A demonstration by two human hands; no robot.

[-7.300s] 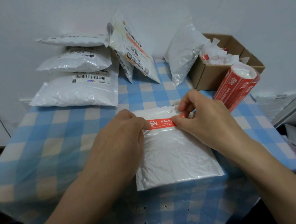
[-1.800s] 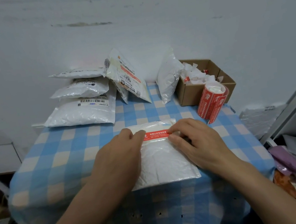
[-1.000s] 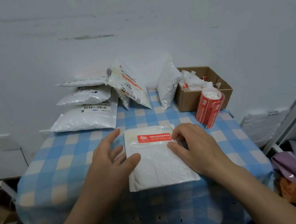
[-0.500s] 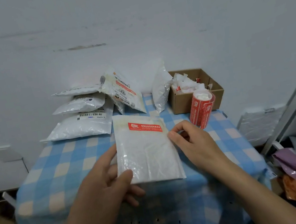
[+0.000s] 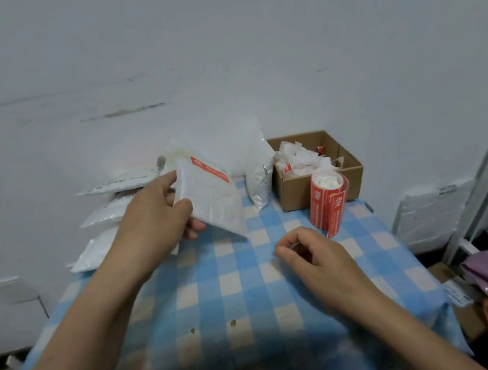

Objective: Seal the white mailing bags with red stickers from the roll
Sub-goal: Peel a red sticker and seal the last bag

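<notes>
Left hand (image 5: 152, 218) gripped the stickered white bag (image 5: 213, 202) aloft, partly hiding the stacked bags (image 5: 103, 213) — right hand (image 5: 314, 256), loosely curled and empty, hovered near the sticker roll (image 5: 328, 200).

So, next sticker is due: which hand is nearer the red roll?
Right. The right hand is just before the red roll; the left hand grips a sealed bag farther left.

We see everything through one wide-angle camera worn on the head, facing forward and tilted down. The wall (image 5: 214, 45) fills the upper half of the frame. The checked table (image 5: 245, 280) spreads across the lower middle, close beneath us. Both forearms run in from the bottom corners, with the left hand (image 5: 152, 218) and right hand (image 5: 318, 256) near centre frame.
</notes>
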